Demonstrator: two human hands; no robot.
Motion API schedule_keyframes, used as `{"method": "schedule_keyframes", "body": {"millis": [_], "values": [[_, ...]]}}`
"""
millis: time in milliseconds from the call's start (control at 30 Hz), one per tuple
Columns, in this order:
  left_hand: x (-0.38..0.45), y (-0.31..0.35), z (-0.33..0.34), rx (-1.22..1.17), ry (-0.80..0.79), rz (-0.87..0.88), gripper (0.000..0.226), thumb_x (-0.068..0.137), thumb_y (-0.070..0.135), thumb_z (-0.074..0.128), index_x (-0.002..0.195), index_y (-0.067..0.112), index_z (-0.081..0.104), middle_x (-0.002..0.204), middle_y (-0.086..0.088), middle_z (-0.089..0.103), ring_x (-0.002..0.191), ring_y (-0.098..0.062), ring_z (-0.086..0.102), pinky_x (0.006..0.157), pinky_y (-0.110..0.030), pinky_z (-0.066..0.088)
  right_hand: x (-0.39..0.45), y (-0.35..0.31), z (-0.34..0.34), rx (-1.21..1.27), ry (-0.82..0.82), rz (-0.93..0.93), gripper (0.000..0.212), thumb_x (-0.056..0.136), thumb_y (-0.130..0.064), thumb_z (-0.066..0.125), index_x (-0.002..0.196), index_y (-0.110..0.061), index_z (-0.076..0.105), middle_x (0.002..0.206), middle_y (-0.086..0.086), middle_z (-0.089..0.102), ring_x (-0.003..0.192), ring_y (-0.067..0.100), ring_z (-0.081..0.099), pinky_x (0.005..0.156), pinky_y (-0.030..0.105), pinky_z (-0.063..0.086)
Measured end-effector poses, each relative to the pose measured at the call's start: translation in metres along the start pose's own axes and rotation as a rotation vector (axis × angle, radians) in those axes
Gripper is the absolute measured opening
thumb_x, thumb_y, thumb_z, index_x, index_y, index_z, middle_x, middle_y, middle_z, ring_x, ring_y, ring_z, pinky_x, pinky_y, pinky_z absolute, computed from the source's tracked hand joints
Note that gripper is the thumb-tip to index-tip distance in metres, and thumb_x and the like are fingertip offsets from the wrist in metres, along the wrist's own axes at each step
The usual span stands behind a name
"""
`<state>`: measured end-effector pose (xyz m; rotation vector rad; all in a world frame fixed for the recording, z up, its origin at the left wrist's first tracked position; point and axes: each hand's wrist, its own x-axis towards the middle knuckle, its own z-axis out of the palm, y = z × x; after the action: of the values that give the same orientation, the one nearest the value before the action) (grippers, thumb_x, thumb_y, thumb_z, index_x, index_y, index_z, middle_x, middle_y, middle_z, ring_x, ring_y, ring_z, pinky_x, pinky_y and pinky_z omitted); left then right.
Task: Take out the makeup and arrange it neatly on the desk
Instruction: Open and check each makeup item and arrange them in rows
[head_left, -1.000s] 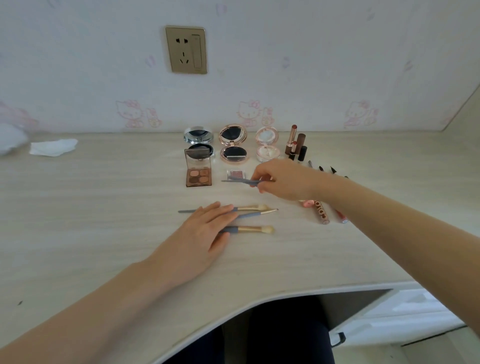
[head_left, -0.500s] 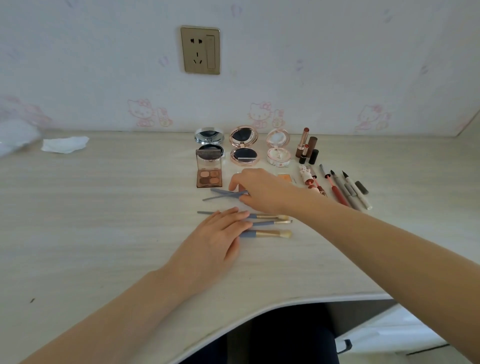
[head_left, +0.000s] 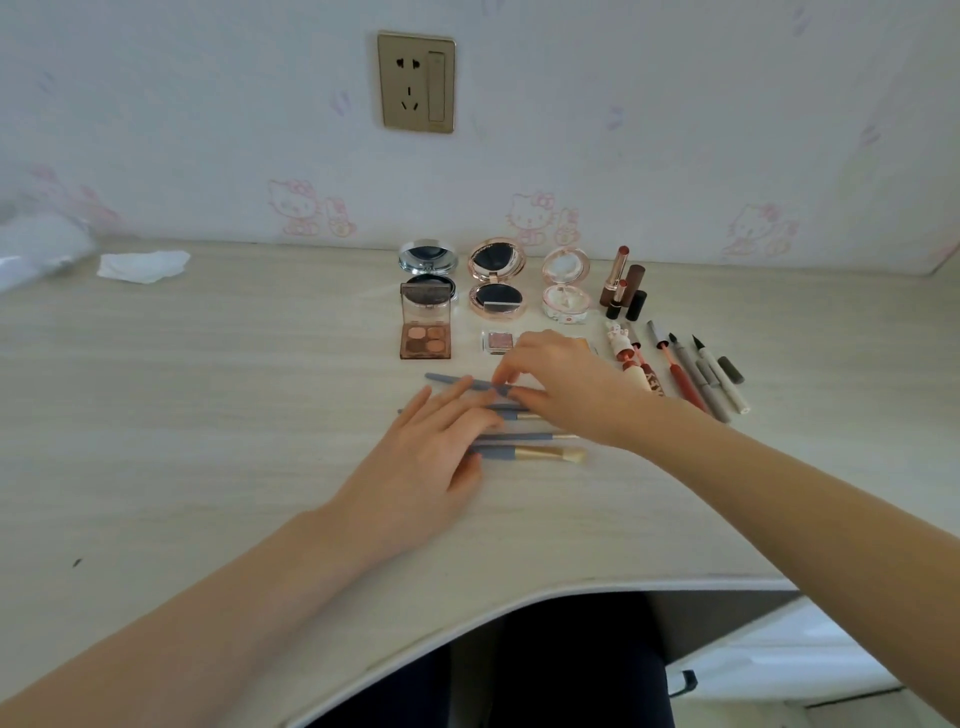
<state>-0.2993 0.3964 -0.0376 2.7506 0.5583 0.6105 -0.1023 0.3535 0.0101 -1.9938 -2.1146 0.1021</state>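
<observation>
The right hand is pinching a blue-handled makeup brush low over the bench, while the left hand, fingers flat, is pressing the brush row; laying it parallel probably looks neatest.

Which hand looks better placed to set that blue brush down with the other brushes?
The right hand: it already pinches the blue brush, just above the row. The left hand lies flat on the other brushes, steadying them.

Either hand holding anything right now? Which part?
Right hand pinches a blue-handled brush along its handle. Left hand lies flat on the other brushes, gripping nothing.
</observation>
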Motion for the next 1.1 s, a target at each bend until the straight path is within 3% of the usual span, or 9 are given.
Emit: {"method": "schedule_keyframes", "body": {"millis": [133,267,367,467,600,733,800,933,1100], "values": [[0.008,-0.012,-0.006,0.038,-0.047,-0.105,0.047,0.095,0.042,0.045,0.138,0.024,0.039,0.156,0.009,0.025,0.146,-0.007,0.004,0.119,-0.029,0.0,-0.024,0.007,0.003,0.067,0.132,0.134,0.027,0.099,-0.02,0.046,0.121,-0.018,0.06,0.12,0.001,0.058,0.11,0.02,0.055,0.093,0.037,0.046],[0.018,-0.019,-0.004,0.09,-0.225,-0.238,0.077,0.087,0.068,0.024,0.151,0.028,0.013,0.16,0.011,0.003,0.146,-0.009,-0.012,0.119,-0.042,-0.005,-0.047,-0.002,0.015,0.15,0.094,0.281,0.042,0.101,-0.035,0.037,0.139,-0.016,0.042,0.141,0.004,0.046,0.132,0.019,0.039,0.103,0.028,0.029],[0.021,-0.019,-0.001,0.103,-0.282,-0.232,0.091,0.077,0.079,0.012,0.152,0.029,0.006,0.16,0.011,-0.004,0.145,-0.009,-0.015,0.12,-0.04,-0.003,-0.058,-0.012,0.023,0.136,0.065,0.272,0.058,0.1,-0.044,0.035,0.147,-0.011,0.027,0.152,0.006,0.032,0.142,0.019,0.022,0.111,0.024,0.016],[0.02,-0.021,0.0,0.093,-0.218,-0.199,0.083,0.084,0.072,0.021,0.152,0.026,0.013,0.16,0.009,0.007,0.147,-0.011,-0.005,0.12,-0.034,0.004,-0.062,-0.014,0.03,-0.005,0.008,0.25,0.069,0.098,-0.053,0.031,0.151,-0.011,0.016,0.159,0.005,0.016,0.147,0.022,0.008,0.12,0.032,0.007],[0.017,-0.023,-0.001,0.053,-0.085,-0.141,0.057,0.096,0.041,0.046,0.147,0.02,0.031,0.152,0.006,0.03,0.145,-0.012,0.016,0.117,-0.026,0.017,-0.058,-0.01,0.034,-0.093,0.046,0.202,0.061,0.101,-0.044,0.032,0.151,-0.013,0.019,0.157,0.003,0.021,0.146,0.023,0.011,0.119,0.031,0.006],[0.019,-0.021,0.003,0.019,-0.057,-0.164,0.05,0.099,0.024,0.043,0.147,0.017,0.031,0.153,0.006,0.029,0.146,-0.012,0.014,0.111,-0.013,0.005,-0.048,-0.003,0.034,-0.055,0.064,0.163,0.054,0.101,-0.038,0.038,0.149,-0.015,0.027,0.153,0.003,0.029,0.143,0.021,0.021,0.118,0.03,0.013],[0.023,-0.019,0.007,0.011,-0.063,-0.186,0.049,0.101,0.02,0.04,0.148,0.017,0.029,0.155,0.004,0.026,0.146,-0.016,0.012,0.113,-0.017,0.003,-0.044,-0.001,0.033,-0.015,0.058,0.146,0.053,0.101,-0.036,0.04,0.149,-0.016,0.028,0.152,0.003,0.03,0.143,0.021,0.022,0.118,0.03,0.015],[0.029,-0.017,0.012,0.016,-0.104,-0.285,0.049,0.102,0.023,0.033,0.15,0.026,0.022,0.157,0.009,0.017,0.148,-0.017,0.003,0.118,-0.038,0.002,-0.038,-0.001,0.034,0.031,0.039,0.135,0.053,0.101,-0.032,0.039,0.15,-0.019,0.024,0.155,0.002,0.026,0.146,0.023,0.015,0.119,0.034,0.013],[0.033,-0.016,0.01,-0.039,-0.111,-0.292,0.049,0.101,0.018,0.036,0.148,0.024,0.027,0.156,0.007,0.021,0.148,-0.018,0.003,0.119,-0.038,0.007,-0.033,-0.001,0.035,0.027,0.063,0.127,0.05,0.102,-0.028,0.039,0.148,-0.013,0.029,0.154,0.004,0.027,0.146,0.023,0.013,0.119,0.027,0.004]]}}
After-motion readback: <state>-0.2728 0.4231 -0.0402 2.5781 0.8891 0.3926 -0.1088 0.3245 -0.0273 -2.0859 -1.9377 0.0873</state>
